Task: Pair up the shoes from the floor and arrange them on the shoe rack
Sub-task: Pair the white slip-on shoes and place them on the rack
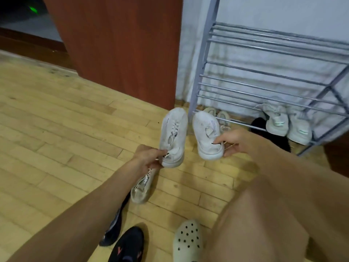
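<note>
2 bare hands each hold 1 white sneaker at the centre of the frame, toes pointing up toward the shoe rack. At centre left, the left hand pinches the heel of the left white sneaker, thumb on top and fingers curled under the sole. Just right of centre, the right hand pinches the heel collar of the right white sneaker, thumb above and fingers beneath. Both sneakers are off the wooden floor, near each other but apart. On the rack's lowest bars, at right, sits a pale sneaker pair, with another pale pair farther left behind the held shoe. Below the left hand, 1 cream sneaker lies on the floor. At bottom centre are 2 dark shoes and a white perforated clog.
</note>
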`<action>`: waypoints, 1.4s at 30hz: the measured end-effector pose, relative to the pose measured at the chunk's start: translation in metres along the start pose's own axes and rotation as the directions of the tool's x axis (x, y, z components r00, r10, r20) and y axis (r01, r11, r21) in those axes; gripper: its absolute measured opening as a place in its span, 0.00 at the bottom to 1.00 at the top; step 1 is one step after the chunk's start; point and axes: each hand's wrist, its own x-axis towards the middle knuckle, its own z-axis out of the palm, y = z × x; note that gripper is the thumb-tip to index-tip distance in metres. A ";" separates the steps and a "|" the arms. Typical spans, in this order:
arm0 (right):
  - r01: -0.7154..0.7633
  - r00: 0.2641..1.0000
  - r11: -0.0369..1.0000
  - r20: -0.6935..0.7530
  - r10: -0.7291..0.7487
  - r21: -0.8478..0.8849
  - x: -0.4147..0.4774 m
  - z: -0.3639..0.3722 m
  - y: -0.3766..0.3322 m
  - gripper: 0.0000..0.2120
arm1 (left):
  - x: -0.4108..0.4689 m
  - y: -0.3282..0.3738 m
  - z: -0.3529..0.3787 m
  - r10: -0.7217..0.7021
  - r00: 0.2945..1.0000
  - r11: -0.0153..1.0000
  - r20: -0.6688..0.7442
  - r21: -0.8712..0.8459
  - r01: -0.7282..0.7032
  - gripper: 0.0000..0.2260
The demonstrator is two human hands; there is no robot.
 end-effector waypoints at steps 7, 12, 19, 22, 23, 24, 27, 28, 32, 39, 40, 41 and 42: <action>0.048 0.988 0.953 -0.154 -0.002 0.299 0.052 -0.072 0.032 0.09 | 0.049 0.037 0.110 0.034 0.995 0.999 0.097 0.025 -0.036 0.10; 0.117 0.957 0.931 -0.289 -0.013 0.346 0.114 -0.101 0.041 0.08 | 0.099 0.062 0.176 0.051 0.993 0.996 0.105 0.061 -0.058 0.08; 0.183 0.949 0.900 -0.310 -0.056 0.396 0.196 -0.133 0.029 0.07 | 0.164 0.102 0.232 0.001 0.986 0.999 0.168 0.051 -0.010 0.05; 0.183 0.948 0.910 -0.314 -0.062 0.372 0.217 -0.140 0.029 0.07 | 0.187 0.112 0.248 0.023 0.989 0.998 0.148 0.060 -0.032 0.05; 0.177 0.949 0.915 -0.310 -0.061 0.362 0.222 -0.141 0.030 0.08 | 0.194 0.113 0.251 0.022 0.991 0.997 0.136 0.073 -0.032 0.05; 0.174 0.950 0.916 -0.305 -0.060 0.360 0.227 -0.141 0.031 0.08 | 0.199 0.115 0.253 0.015 0.993 0.995 0.119 0.094 -0.027 0.06; 0.163 0.955 0.919 -0.290 -0.055 0.359 0.237 -0.135 0.036 0.08 | 0.210 0.115 0.255 0.008 0.995 0.977 0.100 0.210 -0.029 0.09; 0.160 0.955 0.921 -0.293 -0.053 0.355 0.239 -0.133 0.037 0.12 | 0.212 0.115 0.254 0.006 0.995 0.971 0.104 0.237 -0.031 0.10; 0.137 0.948 0.954 -0.315 -0.049 0.266 0.235 -0.123 0.036 0.17 | 0.209 0.113 0.253 0.025 0.995 0.969 0.099 0.240 -0.048 0.14; 0.065 0.960 0.990 -0.279 -0.028 0.124 0.172 -0.112 0.026 0.18 | 0.155 0.110 0.214 0.135 0.982 0.923 0.134 0.344 -0.174 0.19; 0.072 0.962 0.992 -0.270 -0.043 0.101 0.158 -0.108 0.023 0.16 | 0.140 0.109 0.203 0.131 0.978 0.913 0.165 0.363 -0.183 0.16; 0.080 0.968 0.994 -0.245 -0.059 0.076 0.143 -0.103 0.019 0.14 | 0.124 0.108 0.189 0.117 0.973 0.903 0.201 0.386 -0.188 0.13; 0.086 0.976 0.995 -0.202 -0.076 0.041 0.130 -0.098 0.015 0.11 | 0.109 0.106 0.177 0.105 0.965 0.891 0.239 0.409 -0.199 0.12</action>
